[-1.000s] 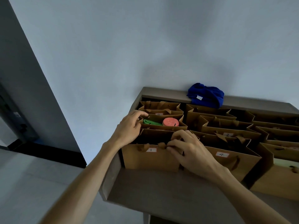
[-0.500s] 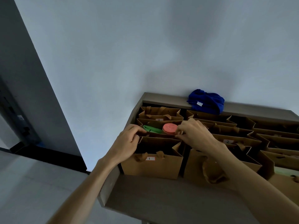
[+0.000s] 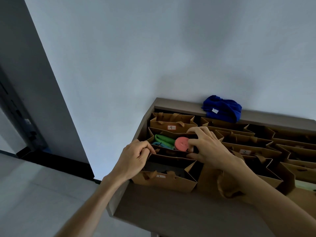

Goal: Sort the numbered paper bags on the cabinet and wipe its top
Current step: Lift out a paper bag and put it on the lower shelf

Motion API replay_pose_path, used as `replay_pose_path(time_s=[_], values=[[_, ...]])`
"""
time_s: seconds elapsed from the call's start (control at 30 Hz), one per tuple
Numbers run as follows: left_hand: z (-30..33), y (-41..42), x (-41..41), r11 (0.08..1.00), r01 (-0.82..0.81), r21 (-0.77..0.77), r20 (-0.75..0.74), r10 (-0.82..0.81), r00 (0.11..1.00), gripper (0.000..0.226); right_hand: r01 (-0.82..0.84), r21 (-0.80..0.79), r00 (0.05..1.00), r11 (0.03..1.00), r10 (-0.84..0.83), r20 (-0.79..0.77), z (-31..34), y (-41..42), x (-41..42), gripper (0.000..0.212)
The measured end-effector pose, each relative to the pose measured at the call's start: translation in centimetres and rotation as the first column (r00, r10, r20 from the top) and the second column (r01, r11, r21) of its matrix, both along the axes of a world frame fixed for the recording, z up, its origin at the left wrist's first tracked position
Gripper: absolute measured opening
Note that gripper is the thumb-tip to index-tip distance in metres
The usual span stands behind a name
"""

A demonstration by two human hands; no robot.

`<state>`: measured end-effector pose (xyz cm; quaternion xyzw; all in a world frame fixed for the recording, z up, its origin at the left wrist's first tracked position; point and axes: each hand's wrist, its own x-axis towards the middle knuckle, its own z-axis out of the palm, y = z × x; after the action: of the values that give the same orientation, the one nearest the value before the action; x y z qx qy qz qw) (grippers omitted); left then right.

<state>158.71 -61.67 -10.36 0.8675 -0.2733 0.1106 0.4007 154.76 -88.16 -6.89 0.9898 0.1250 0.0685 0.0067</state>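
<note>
The middle bag (image 3: pixel 168 134) is being pinched at both ends by the left hand (image 3: pixel 135 158) and right hand (image 3: pixel 207 147), and is best lifted level.

This looks like a room in a home or a plain indoor hallway, though the pictures give little to fix it. A bare pale wall (image 3: pixel 153 57) fills most of the view, and a dark doorway (image 3: pixel 15 117) opens at the far left. The floor (image 3: pixel 34 194) is smooth and light grey, with a dark skirting strip (image 3: pixel 56 162) along the wall's foot. A brown cabinet (image 3: pixel 171 214) stands against the wall, its top crowded with rows of paper bags (image 3: pixel 172 183) bearing numbered labels. A crumpled blue cloth (image 3: pixel 222 107) lies on its far ledge.
</note>
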Motion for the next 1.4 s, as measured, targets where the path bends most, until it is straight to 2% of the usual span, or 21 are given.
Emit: replay_pose_path(time_s=[0.13,0.3,0.4,0.5,0.67,0.77,0.87,0.93,1.0,1.1,1.27,1.4], values=[[-0.2,-0.1,0.6,1.0,0.013,0.011,-0.011,-0.013,1.0,0.029,0.027,-0.009,0.992,1.0,-0.028,-0.12,0.6,-0.3,2.4,0.035],[-0.2,-0.5,1.2,1.0,0.005,0.024,-0.071,-0.003,0.997,0.03,0.087,-0.016,0.99,0.996,-0.089,-0.112,1.7,0.3,4.3,0.06],[0.0,-0.8,1.6,0.999,0.001,0.033,-0.096,0.002,0.995,0.034,0.083,0.004,0.976,0.997,-0.08,-0.2,1.4,0.3,5.4,0.082],[0.3,-1.2,2.1,0.999,0.01,0.037,-0.112,-0.006,0.994,0.028,0.078,-0.115,0.962,0.99,-0.105,-0.252,1.2,0.4,6.5,0.075],[0.8,-1.8,2.6,0.999,0.0,0.041,-0.126,0.005,0.992,0.027,0.052,-0.095,0.975,0.994,-0.071,-0.209,0.9,0.5,6.6,0.06],[1.1,-1.7,2.8,1.0,0.002,0.016,-0.089,0.0,0.996,0.026,0.047,-0.015,0.992,0.999,-0.049,-0.114,1.2,-0.3,5.7,0.062],[1.5,-1.6,2.9,0.995,-0.037,-0.097,-0.01,0.036,0.999,0.026,0.058,0.173,0.998,0.983,-0.054,-0.03,2.9,-1.5,5.1,0.07],[2.2,-1.6,3.1,0.975,-0.075,-0.211,0.036,0.085,0.996,0.025,0.038,0.366,0.999,0.93,-0.041,-0.001,4.6,-2.2,4.7,0.073],[3.3,-1.9,3.1,0.943,-0.109,-0.315,0.04,0.128,0.991,0.021,-0.001,0.563,0.999,0.827,-0.027,0.041,6.3,-2.6,4.0,0.072],[5.3,-2.7,2.8,0.872,-0.135,-0.471,-0.059,0.122,0.991,0.022,-0.039,0.731,0.994,0.682,-0.05,0.099,8.4,-2.9,2.7,0.072],[7.8,-4.4,2.5,0.737,-0.02,-0.676,-0.204,-0.161,0.966,0.065,-0.046,0.897,0.993,0.439,-0.075,0.087,9.5,-3.1,0.5,0.074],[8.4,-6.3,1.6,0.59,0.076,-0.804,-0.232,-0.429,0.873,0.089,-0.048,0.95,0.997,0.309,-0.038,0.063,9.3,-3.0,-1.5,0.077]])
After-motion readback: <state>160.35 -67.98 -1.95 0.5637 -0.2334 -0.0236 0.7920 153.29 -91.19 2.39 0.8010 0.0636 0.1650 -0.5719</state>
